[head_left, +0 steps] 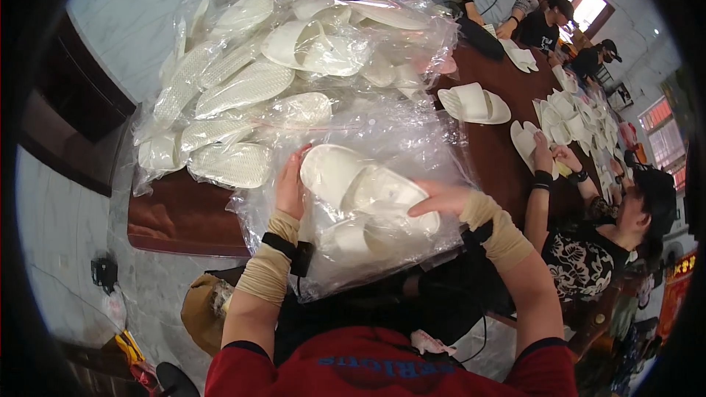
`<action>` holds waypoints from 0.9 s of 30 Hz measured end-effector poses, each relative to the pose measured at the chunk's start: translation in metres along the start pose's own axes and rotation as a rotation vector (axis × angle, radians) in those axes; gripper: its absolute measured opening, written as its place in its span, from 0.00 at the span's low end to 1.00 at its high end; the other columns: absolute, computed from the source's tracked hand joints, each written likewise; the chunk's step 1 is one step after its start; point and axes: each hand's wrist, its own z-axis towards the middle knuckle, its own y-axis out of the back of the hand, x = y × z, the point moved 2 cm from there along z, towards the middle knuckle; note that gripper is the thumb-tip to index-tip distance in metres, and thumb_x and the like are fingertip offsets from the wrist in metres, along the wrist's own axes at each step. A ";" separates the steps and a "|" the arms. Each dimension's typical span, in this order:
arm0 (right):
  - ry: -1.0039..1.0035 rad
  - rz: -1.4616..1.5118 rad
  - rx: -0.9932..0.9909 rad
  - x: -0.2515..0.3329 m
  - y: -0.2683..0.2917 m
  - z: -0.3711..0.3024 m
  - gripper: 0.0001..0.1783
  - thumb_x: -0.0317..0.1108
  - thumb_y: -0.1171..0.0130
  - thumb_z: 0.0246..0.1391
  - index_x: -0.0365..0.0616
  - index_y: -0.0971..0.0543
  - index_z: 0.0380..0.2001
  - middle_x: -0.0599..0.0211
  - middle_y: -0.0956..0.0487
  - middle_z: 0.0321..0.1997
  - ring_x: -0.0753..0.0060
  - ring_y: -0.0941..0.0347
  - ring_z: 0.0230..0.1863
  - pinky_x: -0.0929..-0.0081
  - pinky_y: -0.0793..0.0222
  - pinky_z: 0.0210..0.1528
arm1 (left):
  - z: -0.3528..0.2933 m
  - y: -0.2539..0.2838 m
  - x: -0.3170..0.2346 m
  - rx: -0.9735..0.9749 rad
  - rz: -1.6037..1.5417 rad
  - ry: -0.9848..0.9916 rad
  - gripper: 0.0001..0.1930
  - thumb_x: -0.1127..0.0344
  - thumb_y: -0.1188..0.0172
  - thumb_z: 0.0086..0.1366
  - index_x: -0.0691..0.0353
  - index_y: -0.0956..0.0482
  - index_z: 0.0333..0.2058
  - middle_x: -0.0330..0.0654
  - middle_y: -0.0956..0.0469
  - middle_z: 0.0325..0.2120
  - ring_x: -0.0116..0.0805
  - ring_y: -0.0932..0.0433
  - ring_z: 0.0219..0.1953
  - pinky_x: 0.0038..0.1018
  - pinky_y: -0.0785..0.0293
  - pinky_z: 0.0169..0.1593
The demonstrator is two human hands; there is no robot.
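A white slide slipper [329, 174] lies tilted between my two hands, above clear plastic bags. Its left end rests against my left hand [290, 185], whose fingers curve up along the edge; the thumb is mostly hidden. My right hand [441, 199] grips the other end, with fingers over its edge. Just below, toward my body, a second white slipper [351, 241] shows through a clear plastic bag [323, 272]. Whether the upper slipper is partly inside this bag, I cannot tell.
A large heap of bagged white slippers [246, 88] covers the left and far side of the brown table [184, 224]. A loose pair [474, 104] lies to the right. A co-worker [588, 250] at the right handles another slipper [523, 143] near a slipper pile [577, 121].
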 end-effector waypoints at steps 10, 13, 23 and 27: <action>0.032 -0.093 -0.277 -0.071 0.035 0.019 0.35 0.26 0.37 0.51 0.38 0.37 0.62 0.67 0.28 0.55 0.74 0.33 0.56 0.75 0.38 0.60 | -0.025 0.010 -0.091 0.053 0.697 -0.420 0.23 0.63 0.50 0.71 0.61 0.36 0.63 0.45 0.37 0.64 0.43 0.44 0.69 0.37 0.49 0.69; 0.056 -0.028 -0.223 -0.057 0.033 0.017 0.36 0.26 0.37 0.52 0.38 0.39 0.63 0.66 0.29 0.56 0.73 0.34 0.58 0.75 0.38 0.61 | -0.042 0.061 -0.055 0.119 1.363 -0.497 0.26 0.64 0.46 0.67 0.58 0.36 0.63 0.45 0.42 0.67 0.47 0.50 0.71 0.42 0.52 0.70; 0.201 0.002 -0.241 -0.048 0.002 0.061 0.37 0.27 0.36 0.52 0.41 0.38 0.65 0.62 0.28 0.57 0.72 0.32 0.57 0.74 0.36 0.59 | -0.048 0.075 -0.058 -0.136 1.042 -0.432 0.27 0.74 0.48 0.63 0.60 0.36 0.63 0.50 0.47 0.68 0.47 0.55 0.72 0.47 0.58 0.70; 0.158 0.001 -0.265 -0.047 -0.003 0.061 0.37 0.26 0.36 0.50 0.42 0.37 0.64 0.62 0.28 0.57 0.71 0.31 0.56 0.74 0.35 0.58 | -0.094 0.008 -0.047 0.046 1.501 -0.410 0.30 0.69 0.49 0.66 0.58 0.44 0.67 0.47 0.48 0.69 0.45 0.54 0.72 0.48 0.61 0.71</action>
